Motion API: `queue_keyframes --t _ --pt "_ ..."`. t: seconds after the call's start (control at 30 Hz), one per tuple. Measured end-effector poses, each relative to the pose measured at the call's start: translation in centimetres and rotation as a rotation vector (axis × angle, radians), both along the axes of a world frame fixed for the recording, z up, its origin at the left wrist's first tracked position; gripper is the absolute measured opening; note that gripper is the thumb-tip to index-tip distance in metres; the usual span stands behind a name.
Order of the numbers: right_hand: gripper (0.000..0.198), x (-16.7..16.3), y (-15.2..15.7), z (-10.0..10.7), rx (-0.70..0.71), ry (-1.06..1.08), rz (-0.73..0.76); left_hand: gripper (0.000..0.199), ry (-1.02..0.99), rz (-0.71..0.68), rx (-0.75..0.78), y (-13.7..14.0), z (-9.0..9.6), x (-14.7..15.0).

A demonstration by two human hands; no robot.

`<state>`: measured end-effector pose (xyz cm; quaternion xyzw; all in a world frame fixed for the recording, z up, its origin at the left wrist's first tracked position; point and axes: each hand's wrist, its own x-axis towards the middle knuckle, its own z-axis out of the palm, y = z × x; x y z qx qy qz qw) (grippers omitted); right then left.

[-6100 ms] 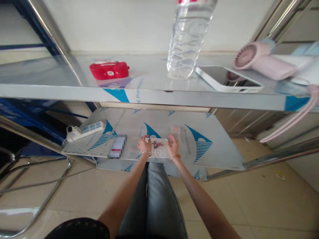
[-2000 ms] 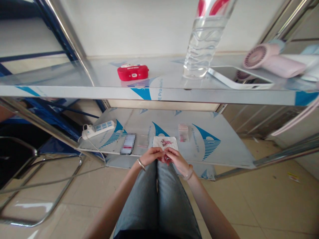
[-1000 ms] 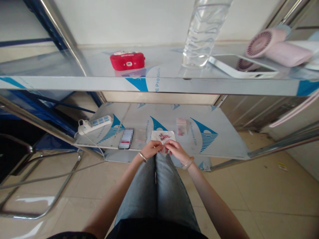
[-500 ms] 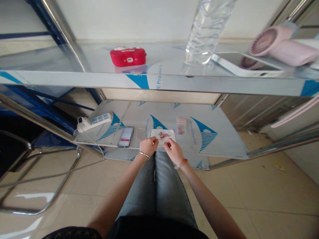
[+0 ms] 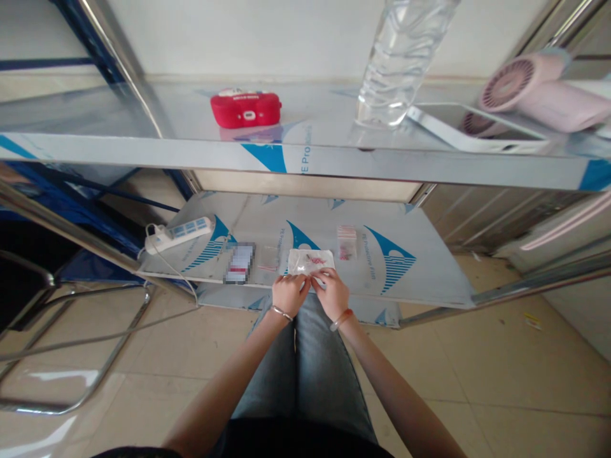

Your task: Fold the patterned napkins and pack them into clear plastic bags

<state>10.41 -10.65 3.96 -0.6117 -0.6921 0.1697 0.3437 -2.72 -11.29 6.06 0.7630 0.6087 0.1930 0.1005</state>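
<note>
- Red small pieces (image 5: 317, 259) on the white rectangular pad (image 5: 329, 254) could scatter if bumped by the left hand (image 5: 288, 294) or right hand (image 5: 333, 294).
- Both hands nearly meet; cannot tell whether either pinches anything.

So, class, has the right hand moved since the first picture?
Yes: the right hand has drawn back toward the camera, judged against the nearby blue shelf print.

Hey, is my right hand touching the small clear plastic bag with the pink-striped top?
Apart. The head view shows grey shelf between your right hand and the small clear plastic bag with the pink-striped top.
</note>
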Motion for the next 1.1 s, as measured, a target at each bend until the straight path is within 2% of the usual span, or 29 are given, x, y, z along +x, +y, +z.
queue_keyframes --t 0.13,0.23,0.4,0.47,0.57,0.7,0.8,0.87,0.93,0.97,1.1 --pt "0.018 0.7 0.3 -0.8 -0.049 0.088 -0.001 0.032 -0.035 -0.091 0.045 -0.4 -0.7 -0.4" --pt "0.026 1.5 0.6 -1.3 -0.077 0.173 0.044 0.027 -0.051 -0.11 0.067 -0.4 -1.5 -1.2" --pt "0.037 2.0 0.9 -2.2 -0.1 0.21 0.157 0.064 -0.027 -0.134 0.123 0.2 -2.4 -2.1" --pt "0.034 1.9 0.9 -2.5 -0.133 0.207 0.191 0.063 -0.016 -0.184 0.12 0.5 -2.4 -2.0" --pt "0.027 1.5 1.1 -2.5 -0.182 0.255 0.243 0.051 -0.053 -0.223 0.064 0.9 -2.4 -1.8" --pt "0.024 1.6 1.9 -1.7 -0.177 0.436 0.278 0.049 -0.206 -0.13 -0.011 1.5 -3.0 -1.7" --pt "0.032 2.3 3.6 -2.0 -0.149 0.585 0.12 0.054 -0.393 -0.02 -0.088 2.1 -3.8 -1.8" --pt "0.032 3.1 5.4 -3.1 -0.113 0.54 0.024 0.054 -0.571 -0.006 -0.152 2.6 -4.3 -1.8" --pt "0.026 3.9 7.3 -4.8 -0.06 0.341 -0.007 0.051 -0.745 -0.029 -0.218 3.2 -4.7 -1.8" --pt "0.023 4.2 8.2 -5.6 -0.061 0.212 -0.013 0.05 -0.819 -0.037 -0.251 3.5 -4.9 -1.8" --pt "0.016 4.9 10.5 -8.2 -0.076 0.093 0.028 0.047 -1.028 -0.027 -0.383 4.1 -4.9 -2.0"
